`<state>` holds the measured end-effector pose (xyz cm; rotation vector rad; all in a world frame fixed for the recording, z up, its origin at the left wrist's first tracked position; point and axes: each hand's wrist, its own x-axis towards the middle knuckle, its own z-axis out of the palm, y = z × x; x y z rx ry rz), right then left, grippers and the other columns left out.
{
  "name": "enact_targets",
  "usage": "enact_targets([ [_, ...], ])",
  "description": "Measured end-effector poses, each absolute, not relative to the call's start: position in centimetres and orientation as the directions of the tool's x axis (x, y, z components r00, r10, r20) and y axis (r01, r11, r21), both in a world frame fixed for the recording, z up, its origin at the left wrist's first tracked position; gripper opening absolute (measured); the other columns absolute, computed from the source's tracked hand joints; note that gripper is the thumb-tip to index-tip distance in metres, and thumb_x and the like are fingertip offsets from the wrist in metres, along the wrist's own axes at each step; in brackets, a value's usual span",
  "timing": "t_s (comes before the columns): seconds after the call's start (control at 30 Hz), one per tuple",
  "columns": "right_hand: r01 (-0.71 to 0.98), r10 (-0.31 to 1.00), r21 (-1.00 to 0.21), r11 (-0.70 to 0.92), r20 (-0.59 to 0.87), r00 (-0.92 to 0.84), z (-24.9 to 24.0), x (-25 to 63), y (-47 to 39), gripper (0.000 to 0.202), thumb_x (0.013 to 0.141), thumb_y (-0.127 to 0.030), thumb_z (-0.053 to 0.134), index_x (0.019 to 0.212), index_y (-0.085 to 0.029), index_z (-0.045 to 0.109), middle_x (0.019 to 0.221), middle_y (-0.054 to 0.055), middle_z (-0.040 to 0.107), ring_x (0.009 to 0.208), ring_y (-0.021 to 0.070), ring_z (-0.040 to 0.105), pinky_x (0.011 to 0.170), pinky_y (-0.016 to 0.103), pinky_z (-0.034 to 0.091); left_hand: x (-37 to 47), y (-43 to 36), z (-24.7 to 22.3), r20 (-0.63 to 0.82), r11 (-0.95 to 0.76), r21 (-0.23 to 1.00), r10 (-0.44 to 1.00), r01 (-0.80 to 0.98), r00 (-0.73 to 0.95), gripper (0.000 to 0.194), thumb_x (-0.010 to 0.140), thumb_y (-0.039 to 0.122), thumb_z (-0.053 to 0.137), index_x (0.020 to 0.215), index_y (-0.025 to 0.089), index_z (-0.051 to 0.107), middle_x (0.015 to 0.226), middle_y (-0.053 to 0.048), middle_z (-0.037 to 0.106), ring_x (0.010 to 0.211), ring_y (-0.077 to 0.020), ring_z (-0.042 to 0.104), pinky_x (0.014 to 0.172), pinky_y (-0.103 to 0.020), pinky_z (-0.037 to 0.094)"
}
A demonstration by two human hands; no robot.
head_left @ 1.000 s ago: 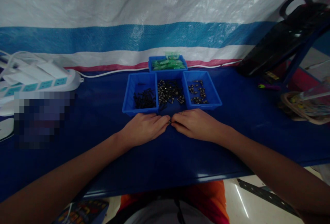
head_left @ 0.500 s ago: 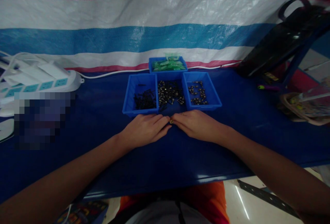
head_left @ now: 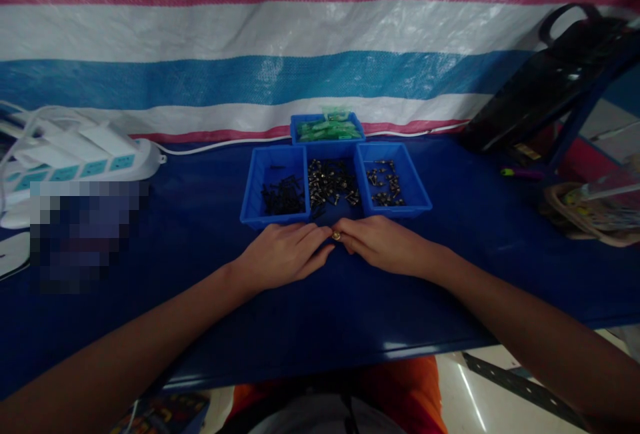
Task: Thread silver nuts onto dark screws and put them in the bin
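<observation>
Between the fingertips of both hands is a small brass-coloured piece (head_left: 337,236). My right hand (head_left: 383,242) pinches it, its fingers folded together. My left hand (head_left: 287,254) touches it from the other side with closed fingertips, and whatever else they hold is too small to make out. Just beyond the hands stand a left blue bin (head_left: 249,184) with dark slim pieces and a right blue bin (head_left: 417,184) with small metal parts. Many metal and black parts (head_left: 330,181) lie between these bins.
A rear blue bin (head_left: 327,141) holds green packets. On the left are a white power strip (head_left: 145,159) and a blurred-out patch. A black bottle (head_left: 535,87), a purple pen (head_left: 527,173) and a basket (head_left: 595,237) are on the right.
The view has shifted slightly, so everything appears a little lower. The fingers of my right hand have curled a bit more around the brass-coloured piece, which shows more clearly.
</observation>
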<state>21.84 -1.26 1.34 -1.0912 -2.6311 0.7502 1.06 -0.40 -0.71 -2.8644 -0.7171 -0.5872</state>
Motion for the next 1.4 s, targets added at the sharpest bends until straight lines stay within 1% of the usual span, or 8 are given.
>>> enact_targets([
  [0.13,0.616,0.704,-0.494,0.613,-0.011,-0.710,1.4,21.8,-1.3,0.017,0.093,-0.025,0.034,0.087,-0.016,0.047,0.069,-0.001,0.053,0.061,0.0095,0.052,0.058,0.022,0.034,1.0,-0.4,-0.7,0.415,-0.877,-0.026,0.427,0.480,0.804,0.022,0.088,0.030,0.043,0.099,0.014,0.052,0.073,-0.001,0.062,0.064,-0.0116,0.060,0.054,-0.022,0.046],
  [0.27,0.638,0.718,-0.468,0.611,-0.010,-0.696,1.4,21.8,-1.4,0.019,0.093,-0.027,0.035,0.086,-0.016,0.049,0.073,0.001,0.056,0.065,0.0109,0.054,0.059,0.023,0.034,1.0,-0.3,-0.6,0.396,-0.875,0.014,0.449,0.483,0.801,0.023,0.089,0.031,0.042,0.099,0.015,0.054,0.073,0.000,0.063,0.063,-0.0106,0.060,0.056,-0.021,0.046],
  [0.43,0.644,0.728,-0.461,0.610,0.007,-0.685,1.7,21.8,-1.5,0.015,0.090,-0.027,0.040,0.083,-0.017,0.048,0.071,0.000,0.057,0.064,0.0109,0.054,0.059,0.022,0.034,1.0,-0.3,-0.7,0.378,-0.878,0.061,0.461,0.475,0.803,0.021,0.090,0.029,0.041,0.097,0.016,0.055,0.077,0.000,0.065,0.068,-0.0109,0.062,0.060,-0.020,0.047],
  [0.5,0.653,0.730,-0.426,0.626,0.026,-0.683,1.8,21.9,-1.6,0.015,0.090,-0.026,0.040,0.081,-0.017,0.048,0.069,-0.001,0.056,0.062,0.0106,0.053,0.058,0.022,0.033,1.0,-0.3,-0.7,0.365,-0.873,0.074,0.473,0.482,0.802,0.021,0.090,0.030,0.040,0.097,0.017,0.055,0.077,0.000,0.065,0.069,-0.0109,0.062,0.061,-0.020,0.047],
  [0.67,0.664,0.718,-0.311,0.680,0.098,-0.689,2.0,21.9,-2.1,0.016,0.088,-0.024,0.039,0.076,-0.018,0.048,0.066,-0.001,0.055,0.058,0.0102,0.050,0.055,0.023,0.029,1.2,-0.3,-0.6,0.328,-0.864,0.099,0.496,0.493,0.804,0.023,0.089,0.034,0.042,0.099,0.017,0.054,0.073,0.002,0.063,0.063,-0.0102,0.060,0.055,-0.020,0.044],
  [0.9,0.650,0.698,-0.280,0.707,0.130,-0.704,2.1,21.7,-2.4,0.019,0.089,-0.025,0.038,0.075,-0.018,0.049,0.067,-0.001,0.058,0.060,0.0100,0.052,0.056,0.024,0.029,1.4,-0.3,-0.7,0.293,-0.871,0.120,0.490,0.477,0.821,0.021,0.091,0.030,0.038,0.092,0.018,0.054,0.073,0.002,0.062,0.065,-0.0102,0.059,0.057,-0.021,0.042],
  [1.2,0.669,0.706,-0.237,0.704,0.130,-0.697,2.0,21.7,-2.2,0.026,0.091,-0.032,0.035,0.079,-0.017,0.051,0.070,0.000,0.061,0.065,0.0112,0.057,0.059,0.023,0.033,1.3,-0.3,-0.8,0.248,-0.855,0.118,0.518,0.505,0.818,0.021,0.090,0.032,0.037,0.094,0.018,0.053,0.067,0.003,0.059,0.060,-0.0114,0.058,0.053,-0.022,0.041],
  [1.4,0.658,0.690,-0.222,0.720,0.124,-0.713,1.7,21.6,-2.3,0.025,0.091,-0.029,0.035,0.079,-0.017,0.053,0.072,0.001,0.062,0.067,0.0120,0.058,0.060,0.024,0.035,1.3,-0.2,-1.0,0.279,-0.846,0.106,0.529,0.522,0.801,0.021,0.090,0.033,0.038,0.092,0.018,0.053,0.063,0.003,0.058,0.056,-0.0105,0.056,0.050,-0.022,0.039],
])
